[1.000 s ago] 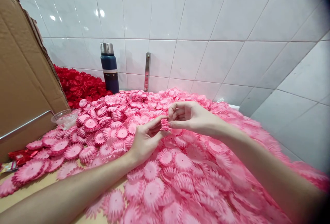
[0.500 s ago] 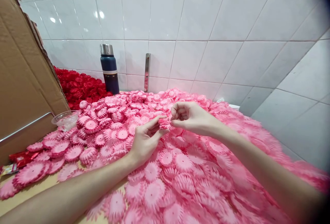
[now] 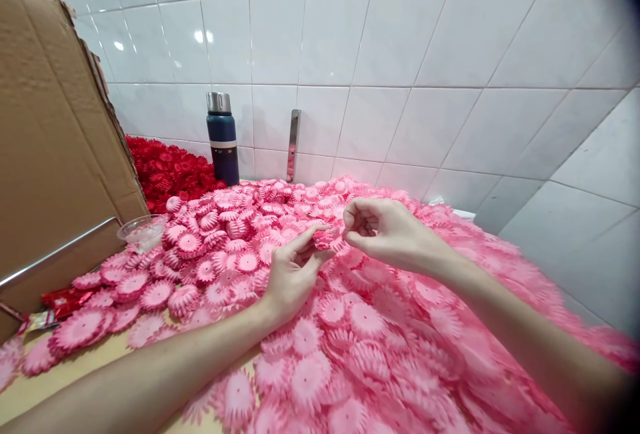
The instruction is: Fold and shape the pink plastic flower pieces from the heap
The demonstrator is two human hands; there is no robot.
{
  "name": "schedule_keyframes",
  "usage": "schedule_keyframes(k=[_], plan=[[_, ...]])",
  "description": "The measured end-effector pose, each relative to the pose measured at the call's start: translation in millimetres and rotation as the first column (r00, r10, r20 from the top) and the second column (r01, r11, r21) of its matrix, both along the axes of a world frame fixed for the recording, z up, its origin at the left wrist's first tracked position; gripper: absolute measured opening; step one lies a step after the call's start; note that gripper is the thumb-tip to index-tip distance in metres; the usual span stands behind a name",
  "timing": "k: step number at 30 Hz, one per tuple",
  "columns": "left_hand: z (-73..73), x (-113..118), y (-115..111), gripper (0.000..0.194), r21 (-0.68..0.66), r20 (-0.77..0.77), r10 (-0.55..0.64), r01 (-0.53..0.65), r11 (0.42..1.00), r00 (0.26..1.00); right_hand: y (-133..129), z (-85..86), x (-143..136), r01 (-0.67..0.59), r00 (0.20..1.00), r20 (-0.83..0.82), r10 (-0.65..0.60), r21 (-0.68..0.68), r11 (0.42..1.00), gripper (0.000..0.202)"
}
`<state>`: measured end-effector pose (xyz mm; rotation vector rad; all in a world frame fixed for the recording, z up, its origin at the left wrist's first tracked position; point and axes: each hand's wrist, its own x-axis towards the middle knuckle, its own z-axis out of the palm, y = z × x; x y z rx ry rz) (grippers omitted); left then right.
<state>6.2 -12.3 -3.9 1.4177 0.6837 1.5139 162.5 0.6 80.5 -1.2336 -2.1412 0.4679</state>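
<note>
My left hand (image 3: 295, 274) is at the middle, thumb and fingers pinching a small pink petal piece (image 3: 326, 238) by its edges. Just to the right, my right hand (image 3: 385, 231) is closed in a pinch beside that piece, with a small gap between; whatever its fingertips hold is too small to make out. Beneath and around both hands spreads a large heap of pink scalloped paper-like flowers (image 3: 367, 321), many with a small dark centre hole.
A dark blue bottle (image 3: 223, 144) stands at the back by the tiled wall (image 3: 325, 34), near a red flower pile (image 3: 167, 171). At left are a cardboard box (image 3: 55, 134), a clear plastic bowl (image 3: 143, 234) and red wrappers (image 3: 65, 302). A metal strip (image 3: 293, 147) leans there.
The whole view has shifted, so the scene sits slightly farther right and lower. My right hand has drawn slightly away from the pink piece in my left hand.
</note>
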Motion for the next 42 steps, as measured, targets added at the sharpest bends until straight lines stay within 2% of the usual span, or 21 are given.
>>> schedule_keyframes(k=[3, 5, 9, 13, 18, 24, 29, 36, 42], plan=[[1.0, -1, 0, 0.031, -0.003, 0.016, 0.004, -0.004, 1.0, 1.0, 0, 1.6, 2, -0.089, 0.992, -0.092, 0.081, -0.092, 0.992, 0.002], [2.1, -1, 0, 0.032, -0.012, 0.027, -0.007, 0.007, 1.0, 1.0, -1, 3.3, 4, -0.145, 0.983, -0.142, 0.119, -0.187, 0.972, 0.007], [4.0, -1, -2, 0.035, -0.014, 0.036, -0.051, 0.052, 0.999, 0.998, -3, 3.0, 4, -0.162, 0.983, -0.13, 0.132, -0.26, 0.952, 0.015], [3.8, -1, -2, 0.035, -0.007, 0.024, -0.083, 0.083, 0.996, 0.996, 0, -2.8, 4, -0.173, 0.98, -0.143, 0.136, -0.287, 0.942, 0.019], [3.2, -1, 0, 0.036, -0.044, 0.008, -0.028, 0.028, 0.999, 1.0, 3, -4.6, 7, -0.157, 0.976, -0.189, 0.105, -0.286, 0.945, 0.027], [5.1, 0, -1, 0.036, -0.095, 0.008, -0.06, 0.06, 0.994, 0.998, 0, -2.7, 3, -0.165, 0.966, -0.237, 0.102, -0.265, 0.95, 0.023], [4.1, -1, -1, 0.038, -0.067, 0.006, -0.092, 0.092, 0.993, 0.996, 1, -6.1, 0, -0.15, 0.968, -0.23, 0.095, -0.232, 0.961, 0.02], [4.1, -1, 1, 0.035, -0.08, 0.036, -0.063, 0.066, 0.995, 0.997, 2, -2.4, 7, -0.263, 0.949, -0.265, 0.173, -0.357, 0.896, 0.032], [4.8, 0, 1, 0.038, -0.117, 0.053, -0.075, 0.081, 0.99, 0.996, 3, -2.4, 9, -0.214, 0.954, -0.277, 0.115, -0.359, 0.908, 0.031]])
